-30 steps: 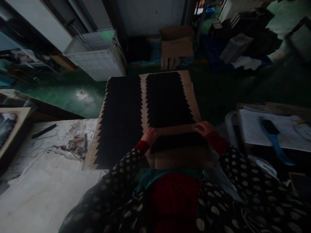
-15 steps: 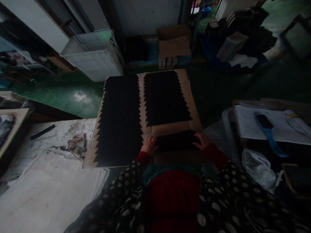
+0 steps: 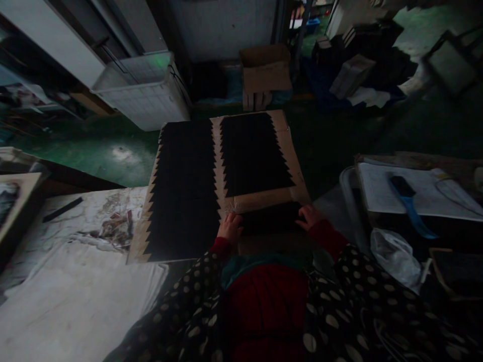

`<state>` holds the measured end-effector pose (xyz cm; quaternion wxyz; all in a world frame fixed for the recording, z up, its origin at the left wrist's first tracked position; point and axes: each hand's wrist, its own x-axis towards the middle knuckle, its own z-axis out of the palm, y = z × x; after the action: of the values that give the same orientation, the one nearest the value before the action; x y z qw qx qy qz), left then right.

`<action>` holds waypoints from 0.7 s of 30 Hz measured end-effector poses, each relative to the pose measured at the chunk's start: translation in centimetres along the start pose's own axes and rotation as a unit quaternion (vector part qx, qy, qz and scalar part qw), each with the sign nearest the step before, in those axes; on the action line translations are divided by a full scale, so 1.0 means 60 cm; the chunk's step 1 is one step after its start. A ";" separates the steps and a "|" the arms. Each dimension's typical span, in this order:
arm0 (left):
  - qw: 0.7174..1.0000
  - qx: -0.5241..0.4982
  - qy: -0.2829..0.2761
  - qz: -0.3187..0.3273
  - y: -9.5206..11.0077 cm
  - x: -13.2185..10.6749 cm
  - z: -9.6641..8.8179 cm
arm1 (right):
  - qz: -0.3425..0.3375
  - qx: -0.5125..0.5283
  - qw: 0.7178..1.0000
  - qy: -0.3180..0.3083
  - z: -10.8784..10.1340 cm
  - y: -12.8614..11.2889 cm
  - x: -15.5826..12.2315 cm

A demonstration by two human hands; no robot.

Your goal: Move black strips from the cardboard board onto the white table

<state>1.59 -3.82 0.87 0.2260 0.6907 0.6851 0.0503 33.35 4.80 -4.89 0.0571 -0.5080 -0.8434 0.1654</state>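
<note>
A dark black strip lies crosswise at the near right part of a brown cardboard sheet. My left hand is closed on its left end, fingers bent over the edge. At the other end, my right hand pinches the strip between thumb and fingers. Beyond it, a shorter column of overlapping black pieces with saw-toothed sides lies on the cardboard. A longer column of the same kind runs down the left side. The dim light hides whether the held strip is one layer or several.
To the right, a blue-handled brush lies on white paper, with a clear plastic bag below. A worn white surface is at left. Beyond the cardboard stand a white bin and an open carton.
The view has shifted slightly, so the surroundings sit a little lower and further left. Both hands keep their hold on the black strip, with hardly any movement over the cardboard.
</note>
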 end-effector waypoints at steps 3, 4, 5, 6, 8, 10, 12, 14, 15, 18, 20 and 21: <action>1.000 -0.007 0.000 0.007 -0.004 0.002 -0.001 | -0.017 0.041 0.999 0.004 0.009 0.000 -0.003; 1.000 -0.011 -0.001 0.011 -0.005 0.002 -0.001 | -0.030 0.061 0.998 0.007 0.009 0.000 -0.006; 1.000 -0.016 -0.002 0.014 -0.006 0.002 -0.001 | -0.045 0.083 0.995 0.009 0.007 0.000 -0.009; 1.000 -0.022 -0.002 0.017 -0.006 0.003 -0.001 | -0.062 0.106 0.992 0.012 0.003 -0.001 -0.013; 0.999 -0.036 0.000 0.024 -0.007 0.002 -0.002 | -0.087 0.153 0.984 0.019 -0.011 -0.004 -0.021; 0.998 -0.055 0.002 0.029 -0.007 0.000 -0.002 | -0.088 0.190 0.977 0.030 -0.028 -0.007 -0.028; 0.996 -0.079 0.004 0.029 -0.010 -0.003 -0.002 | -0.066 0.214 0.974 0.043 -0.043 -0.011 -0.030; 0.994 -0.112 0.004 0.020 -0.018 -0.006 -0.002 | -0.037 0.231 0.971 0.056 -0.052 -0.012 -0.023; 0.991 -0.131 0.004 0.010 -0.023 -0.007 -0.003 | -0.023 0.239 0.969 0.061 -0.054 -0.012 -0.016; 0.980 -0.195 0.018 -0.034 -0.044 0.001 -0.009 | 0.013 0.262 0.962 0.068 -0.050 -0.008 0.018; 0.969 -0.234 0.037 -0.067 -0.059 0.018 -0.015 | 0.042 0.272 0.958 0.075 -0.044 -0.006 0.047; 0.964 -0.250 0.046 -0.083 -0.065 0.031 -0.018 | 0.058 0.274 0.957 0.081 -0.042 -0.006 0.063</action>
<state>-2.33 -1.90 -0.08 0.3624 0.5503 0.7153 0.2328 31.89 8.52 -2.70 0.2525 -0.5327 -0.7275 0.3511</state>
